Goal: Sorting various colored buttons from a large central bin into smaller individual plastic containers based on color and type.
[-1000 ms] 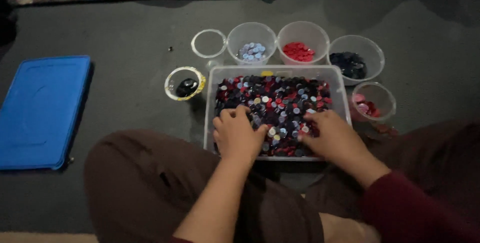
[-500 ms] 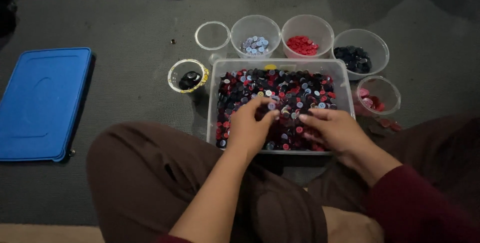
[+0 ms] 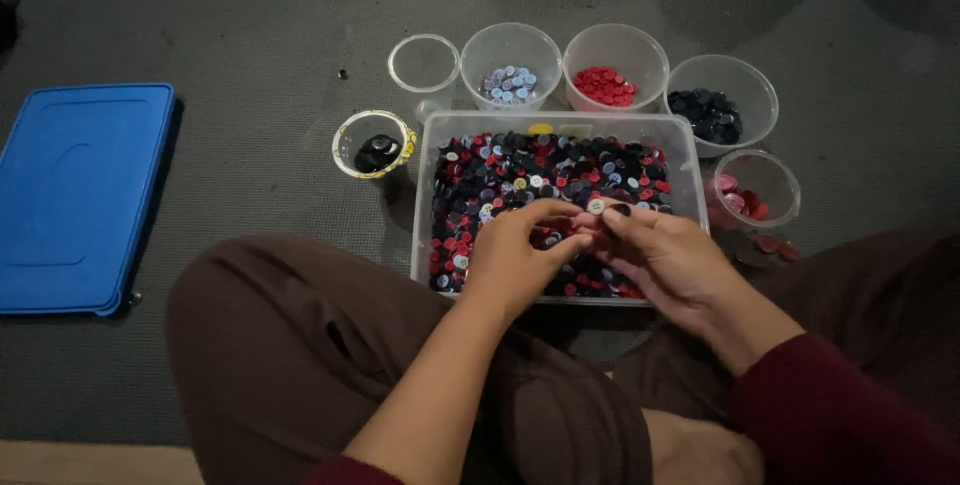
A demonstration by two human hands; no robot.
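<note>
Head view, looking straight down: both hands meet over the clear rectangular plastic tub at centre frame, which is heaped with a mix of red, black, white and blue buttons. The left hand curls in from the lower middle, fingers bent and thumb tucked toward the fingertips in a narrow pinch; whether a button sits in it I cannot tell. The right hand comes in from the lower right, fingers half folded, with a small pale round button showing right at its fingertips, just where the two hands touch. A dark red sleeve covers that right forearm.

Across the top of the tub runs a row of round clear plastic cups: an empty shallow one at the left, then a cup of pale blue buttons, a cup of red buttons, and a cup of dark navy buttons at the right. Just right of the tub stands a smaller cup with pink buttons, a few loose ones lying beside it. Left of the tub sits a yellow-rimmed cup holding black buttons. Far left lies a flat blue plastic lid on the grey mat. Brown-trousered knees fill the bottom of the frame.
</note>
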